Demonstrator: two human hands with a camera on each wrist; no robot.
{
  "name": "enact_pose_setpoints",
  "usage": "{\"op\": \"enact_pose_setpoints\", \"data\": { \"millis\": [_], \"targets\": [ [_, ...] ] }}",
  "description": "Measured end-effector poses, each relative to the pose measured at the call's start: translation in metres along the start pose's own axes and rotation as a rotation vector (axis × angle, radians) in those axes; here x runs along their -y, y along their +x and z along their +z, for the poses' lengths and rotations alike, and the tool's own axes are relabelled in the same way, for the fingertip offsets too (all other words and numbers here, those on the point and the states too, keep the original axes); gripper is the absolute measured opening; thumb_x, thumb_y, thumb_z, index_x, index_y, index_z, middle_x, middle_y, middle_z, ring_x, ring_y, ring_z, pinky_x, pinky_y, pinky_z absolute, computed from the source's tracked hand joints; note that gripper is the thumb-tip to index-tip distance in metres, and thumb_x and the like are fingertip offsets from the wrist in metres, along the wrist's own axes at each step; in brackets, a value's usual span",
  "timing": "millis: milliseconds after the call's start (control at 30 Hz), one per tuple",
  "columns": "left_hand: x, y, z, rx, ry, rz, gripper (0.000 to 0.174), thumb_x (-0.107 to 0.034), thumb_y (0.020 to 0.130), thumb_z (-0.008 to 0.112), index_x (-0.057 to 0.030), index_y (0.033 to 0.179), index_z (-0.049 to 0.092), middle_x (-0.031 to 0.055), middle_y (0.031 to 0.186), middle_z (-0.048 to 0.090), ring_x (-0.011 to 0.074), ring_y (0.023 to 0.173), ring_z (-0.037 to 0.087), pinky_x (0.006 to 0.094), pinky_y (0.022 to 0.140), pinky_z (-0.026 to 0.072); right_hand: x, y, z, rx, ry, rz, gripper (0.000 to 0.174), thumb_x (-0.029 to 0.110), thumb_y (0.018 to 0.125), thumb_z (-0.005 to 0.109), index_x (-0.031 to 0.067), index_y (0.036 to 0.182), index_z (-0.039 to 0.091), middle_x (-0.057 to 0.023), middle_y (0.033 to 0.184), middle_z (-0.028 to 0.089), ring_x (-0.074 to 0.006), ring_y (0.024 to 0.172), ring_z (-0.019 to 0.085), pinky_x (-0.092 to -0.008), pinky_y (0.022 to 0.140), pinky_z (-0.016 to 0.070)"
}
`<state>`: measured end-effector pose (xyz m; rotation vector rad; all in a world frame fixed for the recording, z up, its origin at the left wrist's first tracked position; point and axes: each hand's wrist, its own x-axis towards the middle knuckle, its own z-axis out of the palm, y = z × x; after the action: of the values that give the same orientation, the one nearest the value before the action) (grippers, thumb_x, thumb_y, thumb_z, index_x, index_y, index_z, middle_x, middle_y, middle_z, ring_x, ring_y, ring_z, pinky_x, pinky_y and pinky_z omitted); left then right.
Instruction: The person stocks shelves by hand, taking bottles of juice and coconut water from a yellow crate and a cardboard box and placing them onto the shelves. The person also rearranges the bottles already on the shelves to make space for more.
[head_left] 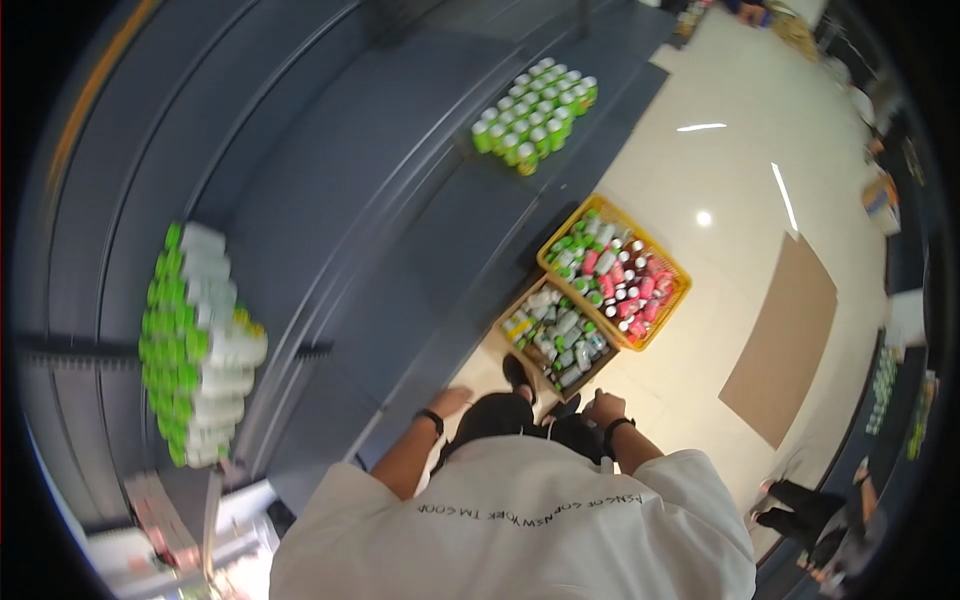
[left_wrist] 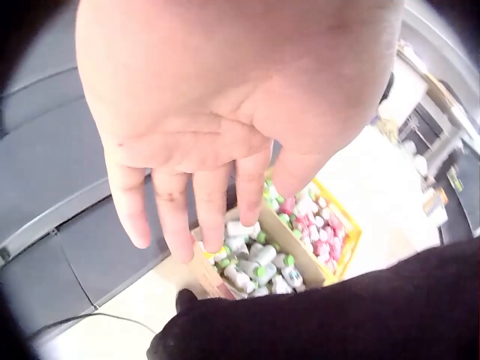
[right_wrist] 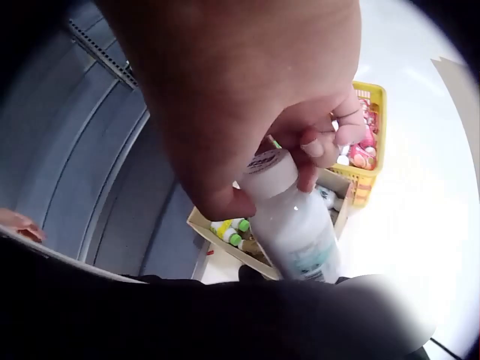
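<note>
My right hand [right_wrist: 262, 97] grips a white bottle [right_wrist: 296, 232] near its white cap, thumb on one side and fingers on the other. In the head view that hand [head_left: 604, 408] is at the right of my lap, the bottle hard to make out. My left hand [head_left: 450, 402] hangs empty at the left; in the left wrist view the palm [left_wrist: 225, 112] shows with fingers straight. Ahead of my feet a cardboard box [head_left: 508, 332] holds white and green-capped bottles. Touching it, a yellow basket [head_left: 660, 335] holds pink, green and white bottles.
Grey shelves [head_left: 420, 230] run along the left. On them stand a block of green cans or bottles [head_left: 535, 112] and a group of white, green-capped bottles [head_left: 200, 350]. A brown cardboard sheet [head_left: 785, 340] lies on the floor at right. A person [head_left: 825, 520] is at lower right.
</note>
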<state>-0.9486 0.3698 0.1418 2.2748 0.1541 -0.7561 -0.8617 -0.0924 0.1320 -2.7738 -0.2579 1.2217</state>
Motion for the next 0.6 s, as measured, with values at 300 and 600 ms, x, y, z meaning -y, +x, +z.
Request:
{"op": "enact_pose_setpoints", "data": {
  "millis": [300,600],
  "targets": [
    [-0.076,-0.126,-0.037,-0.196,-0.508,-0.137,0.035,-0.028,0.105,0.060,0.0005,0.125,0.065,0.0064,0.109,0.071,0.0150,0.102,0.066,0.0303,0.089,0.0535,0.082,-0.042,-0.080,-0.346,0.174,-0.568,0.049,0.026,0.070,0.079,0.0081,0.112,0.062,-0.0143,0.104,0.065,-0.0378,0.095,0.066,-0.0505,0.082,0.0528],
    [-0.114,-0.062,-0.094,-0.057,-0.802,-0.131,0.059,-0.029,0.105,0.061,-0.0086,0.155,0.037,0.0066,0.106,0.067,0.0130,0.092,0.067,0.0285,0.081,0.0563,0.268,-0.031,-0.126,-0.461,0.305,-0.935,0.037,0.026,0.073,0.079,0.0065,0.101,0.064,-0.0124,0.100,0.063,-0.0331,0.091,0.065,-0.0433,0.083,0.0507]
  ]
}}
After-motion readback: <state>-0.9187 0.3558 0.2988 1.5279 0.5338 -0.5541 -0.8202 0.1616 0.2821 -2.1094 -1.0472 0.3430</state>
